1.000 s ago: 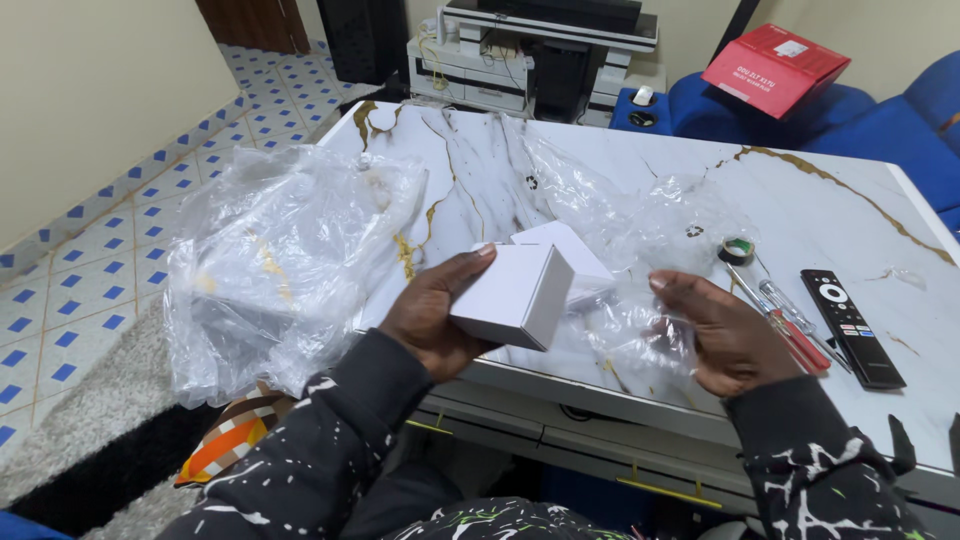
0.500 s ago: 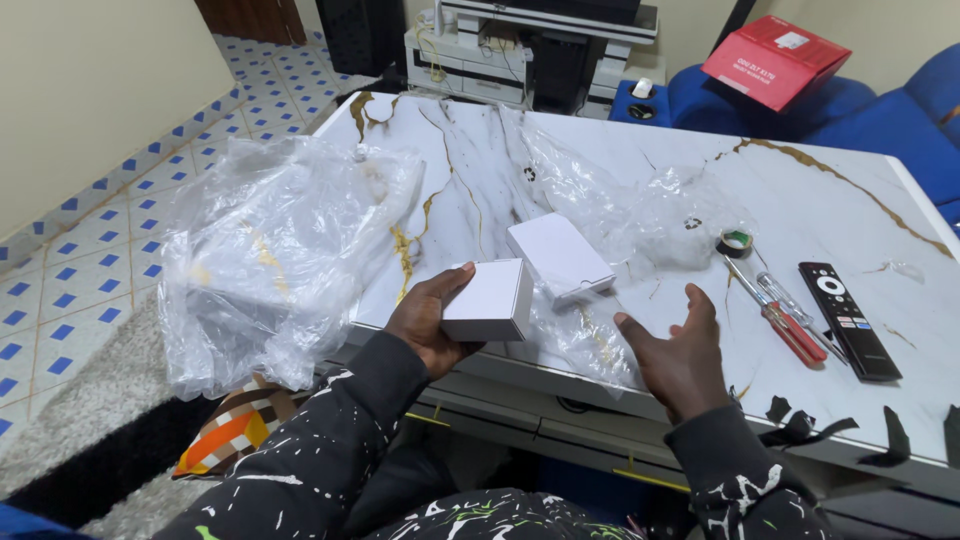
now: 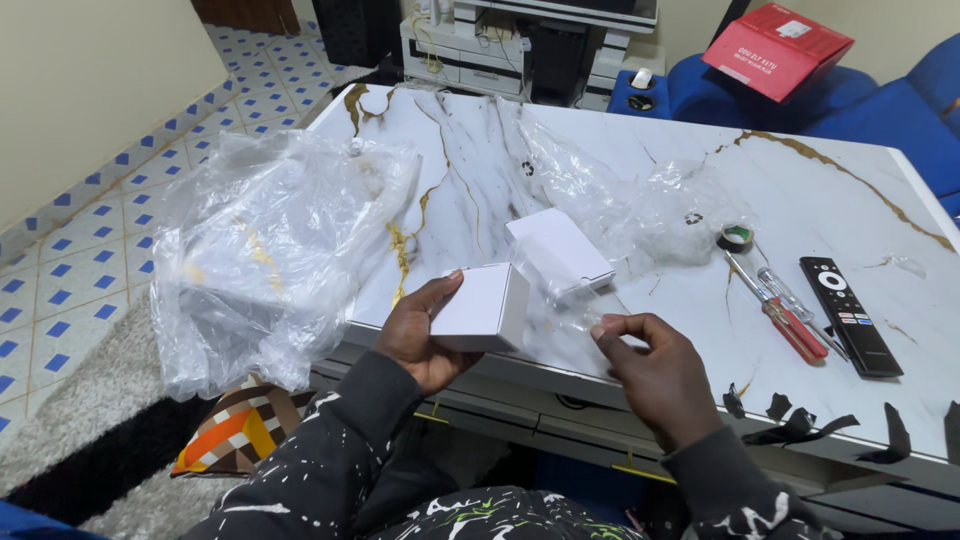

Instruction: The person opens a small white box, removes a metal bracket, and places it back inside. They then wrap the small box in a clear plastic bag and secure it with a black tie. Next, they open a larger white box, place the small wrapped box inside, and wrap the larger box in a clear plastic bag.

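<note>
1. Left hand clamped around small white box, held up at near table edge.
2. Right hand pinching, fingertips together on clear plastic wrap edge.
3. Second white box lying flat just beyond, partly under wrap.
4. Screwdrivers and black remote to the right; big crumpled plastic bag left.

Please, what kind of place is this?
Most likely a home living room: a blue sofa stands behind the marble-look table, a media cabinet sits by the wall, and a remote control lies on the table.
</note>
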